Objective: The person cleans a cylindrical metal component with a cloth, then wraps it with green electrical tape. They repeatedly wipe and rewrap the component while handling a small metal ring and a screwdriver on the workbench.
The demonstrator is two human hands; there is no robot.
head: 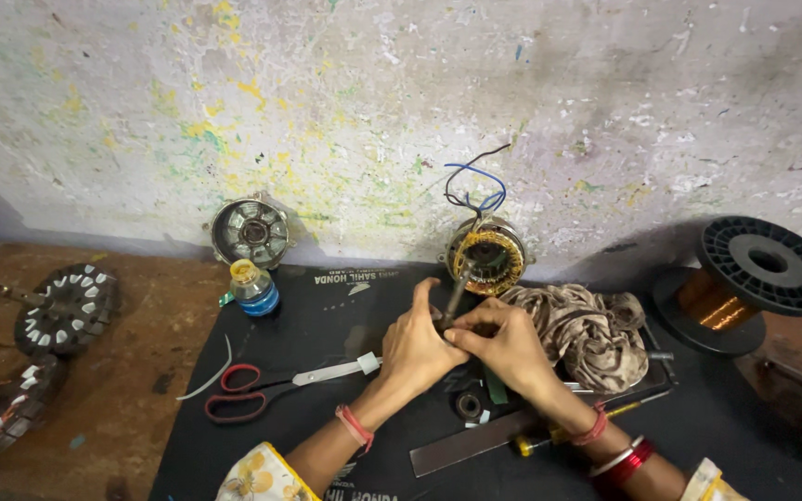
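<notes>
A motor stator (486,257) with yellow-sleeved copper windings stands on edge at the back of the bench (327,306), leaning toward the paint-flecked wall, its round face turned outward. Blue and black wires (475,181) curl up from its top. A dark metal shaft (457,292) runs down at a slant from its centre to the two hands, which are pressed together just in front of it, fingertips closed around the shaft's lower end
</notes>
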